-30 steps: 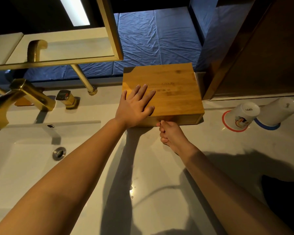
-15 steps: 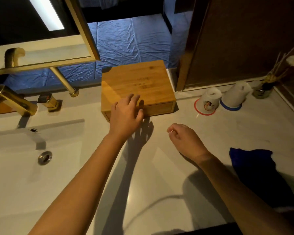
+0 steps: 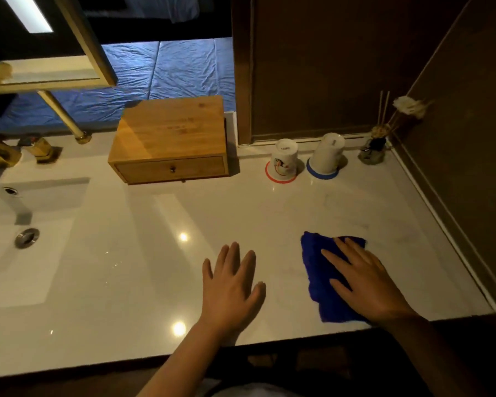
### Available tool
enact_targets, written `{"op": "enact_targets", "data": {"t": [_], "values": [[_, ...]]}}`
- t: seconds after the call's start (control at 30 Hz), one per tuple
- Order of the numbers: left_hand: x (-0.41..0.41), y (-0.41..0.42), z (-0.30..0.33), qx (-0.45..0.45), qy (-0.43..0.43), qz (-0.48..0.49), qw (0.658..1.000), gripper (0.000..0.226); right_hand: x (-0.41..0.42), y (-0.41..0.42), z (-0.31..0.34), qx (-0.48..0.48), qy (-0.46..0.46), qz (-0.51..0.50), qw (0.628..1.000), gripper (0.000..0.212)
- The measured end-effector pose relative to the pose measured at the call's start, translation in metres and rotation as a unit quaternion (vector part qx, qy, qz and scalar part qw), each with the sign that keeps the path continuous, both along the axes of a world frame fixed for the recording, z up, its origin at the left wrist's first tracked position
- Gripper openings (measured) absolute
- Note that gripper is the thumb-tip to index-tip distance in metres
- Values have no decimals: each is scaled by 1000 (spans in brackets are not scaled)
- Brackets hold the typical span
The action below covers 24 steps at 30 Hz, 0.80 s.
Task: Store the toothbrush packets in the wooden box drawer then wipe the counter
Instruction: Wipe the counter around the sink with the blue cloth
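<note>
The wooden box [image 3: 171, 136] stands at the back of the white counter [image 3: 143, 253], its front drawer [image 3: 169, 169] closed flush. No toothbrush packets show anywhere. A blue cloth [image 3: 320, 279] lies flat near the counter's front right. My right hand [image 3: 361, 279] rests palm down on top of it with fingers spread. My left hand [image 3: 231, 287] hovers flat over the bare counter just left of the cloth, fingers apart and holding nothing.
Two upturned white cups [image 3: 282, 161] [image 3: 325, 154] sit on red and blue coasters right of the box. A reed diffuser [image 3: 374, 149] stands in the back right corner by the brown wall. The sink basin [image 3: 26, 239] and gold tap [image 3: 0, 154] lie left.
Both hands left the box and came back toward the front edge. My right hand moved right and settled on the blue cloth. The view shifted right and back.
</note>
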<state>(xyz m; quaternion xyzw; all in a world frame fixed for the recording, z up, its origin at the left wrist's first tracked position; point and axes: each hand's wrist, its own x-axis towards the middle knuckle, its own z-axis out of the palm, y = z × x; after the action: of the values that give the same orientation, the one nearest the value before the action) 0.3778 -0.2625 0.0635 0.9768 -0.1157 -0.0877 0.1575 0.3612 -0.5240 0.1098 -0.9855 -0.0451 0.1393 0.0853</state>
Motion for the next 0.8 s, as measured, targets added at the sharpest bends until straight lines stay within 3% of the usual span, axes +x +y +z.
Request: {"op": "enact_targets", "data": {"t": [0.27, 0.4, 0.6, 0.8], "values": [[-5, -9, -10, 24, -21, 29, 999, 67, -9, -19, -21, 28, 26, 49, 998, 63], [-6, -10, -14, 32, -26, 30, 999, 66, -11, -16, -28, 42, -16, 31, 999, 55], [-6, -11, -11, 33, -4, 23, 999, 67, -15, 5, -32, 85, -148, 30, 985, 34], [-3, -6, -2, 1, 31, 14, 999, 69, -3, 31, -24, 185, -124, -37, 974, 27]]}}
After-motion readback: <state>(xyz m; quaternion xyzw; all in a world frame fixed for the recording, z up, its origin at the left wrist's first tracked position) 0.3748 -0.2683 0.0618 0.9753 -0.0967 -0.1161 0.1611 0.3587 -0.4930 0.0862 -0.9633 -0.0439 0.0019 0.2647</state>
